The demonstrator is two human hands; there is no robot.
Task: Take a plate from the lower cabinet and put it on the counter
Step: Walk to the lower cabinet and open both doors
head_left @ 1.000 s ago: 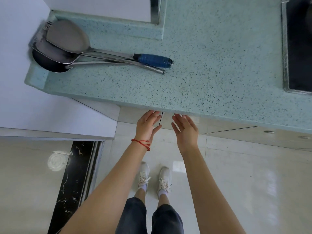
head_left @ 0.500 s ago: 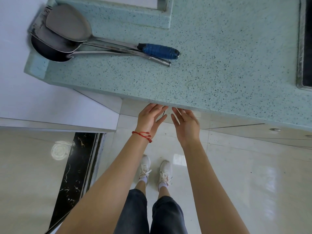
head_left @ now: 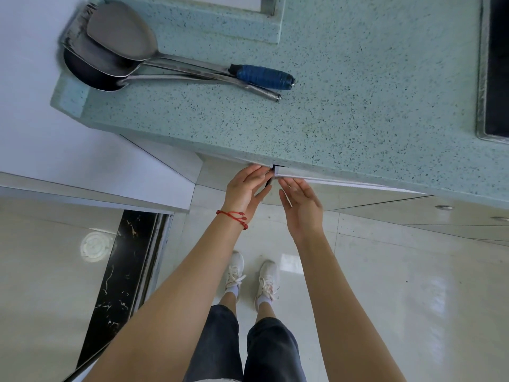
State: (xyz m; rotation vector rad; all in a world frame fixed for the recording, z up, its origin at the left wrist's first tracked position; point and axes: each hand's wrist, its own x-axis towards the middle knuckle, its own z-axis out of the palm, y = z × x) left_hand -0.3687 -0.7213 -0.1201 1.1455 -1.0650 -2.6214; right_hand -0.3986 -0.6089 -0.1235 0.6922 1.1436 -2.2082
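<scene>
Barely visible: both hands' grip (left hand (head_left: 246, 186), right hand (head_left: 302, 207)) loosely apart at cabinet door (head_left: 325, 181) edges.

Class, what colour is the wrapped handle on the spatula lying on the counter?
Blue: the spatula handle has blue wrapping, seen in the head view.

Counter (head_left: 358, 86): pale teal, speckled with dark and white flecks. On counter: spatulas (head_left: 121, 45), silver-grey steel; one handle (head_left: 264, 77) wrapped in blue tape. Right of counter: hob (head_left: 498, 64), black, grey metal rim. Below counter edge: cabinet door (head_left: 344, 184), white. Below counter: floor (head_left: 399, 285), glossy cream tile; threshold strip (head_left: 121, 268), black with white veining. Left hand (head_left: 243, 188): red cord at wrist. Shoes (head_left: 250, 277) white; trousers (head_left: 242, 351) dark grey-blue.
</scene>
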